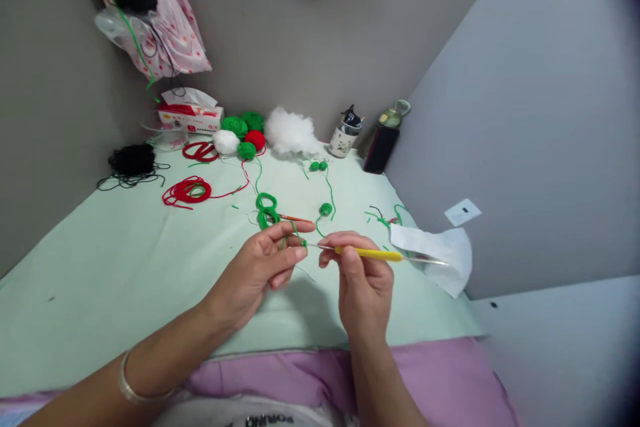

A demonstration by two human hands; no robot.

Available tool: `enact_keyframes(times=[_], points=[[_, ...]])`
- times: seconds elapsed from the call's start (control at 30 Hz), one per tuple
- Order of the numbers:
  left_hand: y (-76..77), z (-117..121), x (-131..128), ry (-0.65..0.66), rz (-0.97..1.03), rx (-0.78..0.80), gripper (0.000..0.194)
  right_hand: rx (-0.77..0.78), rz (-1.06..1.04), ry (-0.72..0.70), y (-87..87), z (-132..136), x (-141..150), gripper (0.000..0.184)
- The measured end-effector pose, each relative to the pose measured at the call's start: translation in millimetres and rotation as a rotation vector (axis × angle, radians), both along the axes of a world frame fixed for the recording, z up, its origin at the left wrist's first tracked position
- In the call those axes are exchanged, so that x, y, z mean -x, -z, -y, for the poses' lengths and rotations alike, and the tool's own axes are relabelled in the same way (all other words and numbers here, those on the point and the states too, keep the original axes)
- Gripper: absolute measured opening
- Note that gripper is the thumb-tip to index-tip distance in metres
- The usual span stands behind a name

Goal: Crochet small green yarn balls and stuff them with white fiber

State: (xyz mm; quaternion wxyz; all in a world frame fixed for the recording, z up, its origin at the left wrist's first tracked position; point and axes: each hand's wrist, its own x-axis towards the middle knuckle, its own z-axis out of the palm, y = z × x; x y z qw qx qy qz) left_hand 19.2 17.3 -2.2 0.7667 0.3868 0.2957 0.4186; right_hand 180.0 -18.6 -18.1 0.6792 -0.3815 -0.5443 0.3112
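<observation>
My left hand (pixel 273 257) pinches a small bit of green yarn (pixel 305 243) between thumb and fingers, with a strand running over the raised index finger. In my right hand (pixel 364 273) is a crochet hook (pixel 370 253) with a yellow handle, held like a pen; its thin metal tip points left and meets the green yarn. Just beyond my left hand lie green-handled scissors (pixel 267 209) with reddish blades. A small green crocheted ball (pixel 325 209) with a yarn tail rests past my right hand.
Along the wall stand a tissue box (pixel 193 119), yarn balls (pixel 235 127), white stuffing (pixel 291 132), a pen cup (pixel 345 137), a bottle (pixel 393 113) and a phone (pixel 381 149). Red yarn (pixel 193 190) and black yarn (pixel 132 161) lie left; white paper (pixel 440 250) lies right.
</observation>
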Motion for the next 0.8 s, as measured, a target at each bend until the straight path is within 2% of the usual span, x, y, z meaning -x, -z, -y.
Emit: enact_keyframes(times=[0.13,0.57,0.8], points=[[0.3,1.7,-1.2,-0.003,-0.059,-0.045,0.031,0.045,0.012,-0.033,4.5,-1.3,-0.2,0.019],[-0.6,1.5,2.5,-0.014,-0.041,-0.036,0.026,0.079,-0.042,0.043,1.6,2.9,-2.9,0.02],[-1.2,2.9,0.6,0.01,-0.06,-0.042,0.026,0.012,-0.042,0.122,1.3,5.2,0.7,0.02]])
